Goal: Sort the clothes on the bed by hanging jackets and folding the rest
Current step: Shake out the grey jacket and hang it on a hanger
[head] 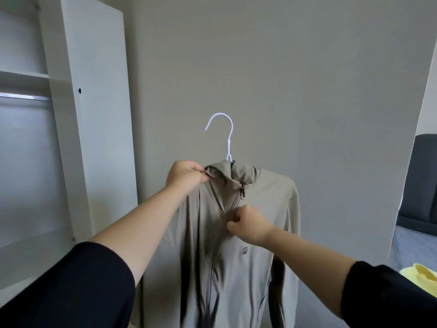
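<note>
A grey-beige zip jacket hangs on a white hanger, held up in mid-air in front of a grey wall. The hanger's hook sticks up above the collar. My left hand pinches the jacket's left shoulder near the collar. My right hand grips the front of the jacket at the zip, at chest height. The jacket's lower part falls out of view at the bottom.
An open white wardrobe stands at the left, with a metal hanging rail under a shelf. At the far right a bed with a dark headboard shows, and a yellow garment lies on it.
</note>
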`<act>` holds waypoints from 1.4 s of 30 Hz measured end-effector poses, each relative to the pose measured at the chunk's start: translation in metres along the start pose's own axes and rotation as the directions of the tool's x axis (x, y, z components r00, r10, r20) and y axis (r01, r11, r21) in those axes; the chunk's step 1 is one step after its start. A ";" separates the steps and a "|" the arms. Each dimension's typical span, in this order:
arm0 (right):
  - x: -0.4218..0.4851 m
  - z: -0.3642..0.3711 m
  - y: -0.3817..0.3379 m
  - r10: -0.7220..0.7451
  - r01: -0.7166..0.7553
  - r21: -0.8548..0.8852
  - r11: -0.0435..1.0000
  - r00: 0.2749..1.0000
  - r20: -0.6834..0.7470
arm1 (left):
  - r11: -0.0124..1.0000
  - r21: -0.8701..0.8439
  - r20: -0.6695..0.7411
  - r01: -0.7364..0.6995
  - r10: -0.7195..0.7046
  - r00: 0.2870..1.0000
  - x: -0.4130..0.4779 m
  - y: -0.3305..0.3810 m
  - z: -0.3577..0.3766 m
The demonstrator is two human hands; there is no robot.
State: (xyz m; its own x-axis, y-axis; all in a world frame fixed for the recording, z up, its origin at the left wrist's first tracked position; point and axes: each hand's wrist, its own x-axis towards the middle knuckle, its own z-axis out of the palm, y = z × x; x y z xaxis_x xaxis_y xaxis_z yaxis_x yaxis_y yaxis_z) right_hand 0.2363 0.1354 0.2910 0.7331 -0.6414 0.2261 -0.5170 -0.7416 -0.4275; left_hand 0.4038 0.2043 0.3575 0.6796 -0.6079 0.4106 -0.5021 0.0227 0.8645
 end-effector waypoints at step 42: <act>-0.002 -0.097 0.053 0.231 -0.034 0.391 0.920 0.852 -0.470 | 0.376 0.530 0.116 -0.760 0.856 0.504 -0.066 0.011 0.039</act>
State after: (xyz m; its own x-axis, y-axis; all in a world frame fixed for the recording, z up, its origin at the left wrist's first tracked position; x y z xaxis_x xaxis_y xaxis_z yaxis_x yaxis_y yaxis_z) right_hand 0.1644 0.0780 0.3527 0.2972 -0.8100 0.5055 -0.3277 -0.5838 -0.7428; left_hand 0.3326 0.2134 0.3288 -0.1491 -0.3790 0.9133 -0.9888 0.0495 -0.1409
